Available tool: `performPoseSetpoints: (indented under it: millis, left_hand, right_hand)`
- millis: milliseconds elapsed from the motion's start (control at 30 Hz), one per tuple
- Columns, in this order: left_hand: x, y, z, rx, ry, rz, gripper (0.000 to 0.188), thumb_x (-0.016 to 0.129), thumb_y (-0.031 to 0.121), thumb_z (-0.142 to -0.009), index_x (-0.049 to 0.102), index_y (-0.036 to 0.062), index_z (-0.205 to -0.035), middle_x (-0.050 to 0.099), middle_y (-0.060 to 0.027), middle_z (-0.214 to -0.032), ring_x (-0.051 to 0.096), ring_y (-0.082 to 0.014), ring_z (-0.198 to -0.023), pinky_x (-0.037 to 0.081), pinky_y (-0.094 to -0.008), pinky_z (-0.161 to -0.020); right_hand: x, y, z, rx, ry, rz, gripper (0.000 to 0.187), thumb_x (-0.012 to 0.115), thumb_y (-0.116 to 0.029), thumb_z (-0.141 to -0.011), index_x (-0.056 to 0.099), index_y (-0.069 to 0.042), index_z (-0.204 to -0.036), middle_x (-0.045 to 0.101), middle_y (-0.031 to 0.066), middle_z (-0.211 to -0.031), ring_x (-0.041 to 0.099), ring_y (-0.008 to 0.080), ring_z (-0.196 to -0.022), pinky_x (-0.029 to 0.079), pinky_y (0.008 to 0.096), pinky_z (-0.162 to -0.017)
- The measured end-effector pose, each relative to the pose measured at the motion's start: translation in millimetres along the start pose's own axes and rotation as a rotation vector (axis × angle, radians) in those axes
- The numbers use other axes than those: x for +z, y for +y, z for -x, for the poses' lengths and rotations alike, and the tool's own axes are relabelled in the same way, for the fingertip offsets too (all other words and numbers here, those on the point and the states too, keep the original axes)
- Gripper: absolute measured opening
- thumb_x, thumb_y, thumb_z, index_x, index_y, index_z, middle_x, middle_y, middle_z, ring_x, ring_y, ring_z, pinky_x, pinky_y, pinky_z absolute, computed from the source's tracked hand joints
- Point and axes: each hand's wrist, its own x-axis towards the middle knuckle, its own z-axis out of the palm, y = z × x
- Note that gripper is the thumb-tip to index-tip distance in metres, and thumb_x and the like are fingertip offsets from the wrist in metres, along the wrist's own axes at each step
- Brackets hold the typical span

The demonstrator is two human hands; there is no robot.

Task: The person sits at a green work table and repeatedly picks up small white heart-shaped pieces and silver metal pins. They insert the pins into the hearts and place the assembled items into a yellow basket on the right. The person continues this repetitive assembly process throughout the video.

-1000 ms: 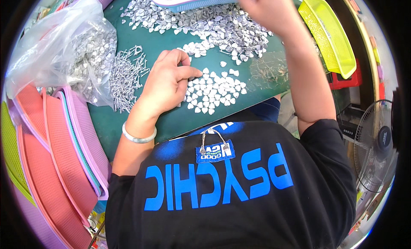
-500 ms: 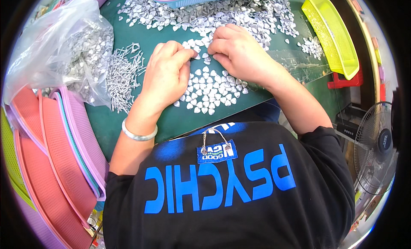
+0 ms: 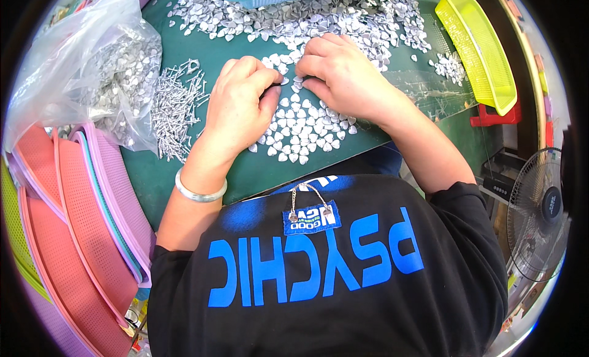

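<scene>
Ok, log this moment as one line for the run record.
left hand: fingers curled on small heart pieces | right hand: pinching at same pile | surface: green mat | nearby: metal pins, clear bag

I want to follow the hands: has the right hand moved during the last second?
Yes. The right hand came down from the big heap of silver pieces by the far tray, toward the person, and now meets the left hand over the small pile.

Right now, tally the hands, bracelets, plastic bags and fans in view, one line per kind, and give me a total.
Hands: 2, the left hand and the right hand
Silver bracelet: 1
Clear plastic bag: 1
Fan: 1
Total: 5
</scene>
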Motion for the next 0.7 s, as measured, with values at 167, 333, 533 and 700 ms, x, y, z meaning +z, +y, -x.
performPoseSetpoints:
  millis: [167, 333, 533, 700]
  left_hand:
    - [-0.3, 1.3, -0.2, -0.003, -0.015, 0.002, 0.016, 0.068, 0.001, -0.075, 0.068, 0.0043, -0.09, 0.059, -0.0073, -0.084, 0.056, -0.0266, -0.083, 0.046, -0.0359, -0.076]
    - [1.4, -1.7, 0.4, 0.003, -0.01, 0.003, 0.015, 0.069, 0.003, -0.074, 0.068, 0.0053, -0.089, 0.058, -0.0076, -0.084, 0.055, -0.0288, -0.083, 0.047, -0.038, -0.075]
    - [0.7, -0.6, 1.2, 0.0, -0.018, 0.004, 0.014, 0.069, 0.004, -0.075, 0.068, 0.0053, -0.089, 0.057, -0.0079, -0.084, 0.054, -0.029, -0.084, 0.047, -0.038, -0.076]
    - [-0.2, -1.4, 1.3, 0.005, -0.022, -0.002, 0.014, 0.069, 0.004, -0.075, 0.068, 0.0052, -0.089, 0.057, -0.0082, -0.084, 0.054, -0.0292, -0.084, 0.047, -0.0381, -0.076]
  right_hand:
    - [0.0, -0.7, -1.2, -0.054, -0.039, -0.016, 0.01, 0.065, -0.011, -0.078, 0.07, -0.011, -0.086, 0.058, 0.0064, -0.093, 0.055, 0.0269, -0.095, 0.043, 0.0388, -0.082]
    - [4.2, 2.5, -0.9, -0.049, -0.004, -0.06, 0.013, 0.067, -0.007, -0.076, 0.065, -0.006, -0.089, 0.057, 0.006, -0.094, 0.054, 0.027, -0.092, 0.044, 0.0386, -0.083]
    - [2.1, 2.0, -2.5, -0.01, 0.034, -0.126, 0.014, 0.065, -0.007, -0.075, 0.065, -0.006, -0.089, 0.06, 0.0069, -0.086, 0.057, 0.0298, -0.087, 0.046, 0.0403, -0.08]
    - [-2.6, -1.5, -0.9, 0.219, 0.067, -0.423, 0.016, 0.064, -0.006, -0.079, 0.064, -0.002, -0.095, 0.064, 0.0098, -0.075, 0.063, 0.0277, -0.072, 0.051, 0.0375, -0.069]
